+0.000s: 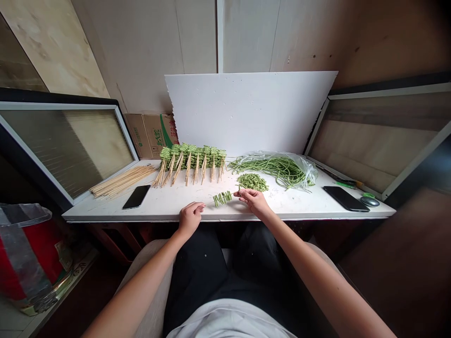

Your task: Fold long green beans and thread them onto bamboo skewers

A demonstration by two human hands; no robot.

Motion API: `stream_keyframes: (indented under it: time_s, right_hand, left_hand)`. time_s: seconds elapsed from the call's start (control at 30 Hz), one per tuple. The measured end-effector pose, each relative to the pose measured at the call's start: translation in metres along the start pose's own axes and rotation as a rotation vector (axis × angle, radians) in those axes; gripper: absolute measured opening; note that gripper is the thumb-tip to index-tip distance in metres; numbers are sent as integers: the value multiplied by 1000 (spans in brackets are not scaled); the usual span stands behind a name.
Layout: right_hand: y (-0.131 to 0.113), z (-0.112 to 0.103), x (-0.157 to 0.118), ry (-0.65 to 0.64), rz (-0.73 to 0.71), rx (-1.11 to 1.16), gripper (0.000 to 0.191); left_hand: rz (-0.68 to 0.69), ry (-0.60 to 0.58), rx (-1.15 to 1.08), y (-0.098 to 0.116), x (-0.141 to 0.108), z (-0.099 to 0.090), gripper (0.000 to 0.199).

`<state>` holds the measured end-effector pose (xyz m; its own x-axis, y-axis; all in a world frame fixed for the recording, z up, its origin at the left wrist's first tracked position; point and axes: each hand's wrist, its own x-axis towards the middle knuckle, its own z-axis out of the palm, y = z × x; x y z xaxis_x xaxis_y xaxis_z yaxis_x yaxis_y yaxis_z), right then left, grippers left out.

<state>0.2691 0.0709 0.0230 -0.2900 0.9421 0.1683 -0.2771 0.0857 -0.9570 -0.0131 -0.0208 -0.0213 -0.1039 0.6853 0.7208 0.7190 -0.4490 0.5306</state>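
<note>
Several short green bean pieces sit side by side in a row between my hands, over the front of the white table. My left hand is closed at the table's front edge, left of the row, on a thin skewer that is barely visible. At the row's right end, my right hand pinches a small bean piece. Just behind it lies a pile of cut bean pieces. Stacked bean skewers stand at the back left, their bare sticks pointing forward.
Loose bamboo sticks and a phone lie on the left. Long beans in a clear bag are at the back right. Another dark phone and a mouse lie far right. A white board stands behind.
</note>
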Motion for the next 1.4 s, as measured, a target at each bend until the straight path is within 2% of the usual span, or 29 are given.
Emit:
stream_keyframes:
  time_s: [0.27, 0.47, 0.7, 1.03, 1.27, 1.4]
  right_hand:
    - [-8, -3, -4, -58, -123, -174, 34]
    - [-9, -3, -5, -79, -121, -174, 32]
    - [-18, -1, -9, -88, -172, -290, 35]
    - [-25, 9, -15, -57, -191, -307, 35]
    - [-16, 10, -13, -90, -180, -312, 34]
    - [-6, 14, -12, -62, -132, -292, 37]
  left_hand:
    - [18, -6, 10, -2, -1, 0, 35]
    - [23, -6, 5, -2, -1, 0, 35]
    - [14, -5, 22, 0, 0, 0, 33]
    - [14, 5, 34, 0, -1, -1, 38]
    - [31, 6, 24, 4, -3, -1, 41]
    - [23, 10, -15, 7, -4, 1, 40]
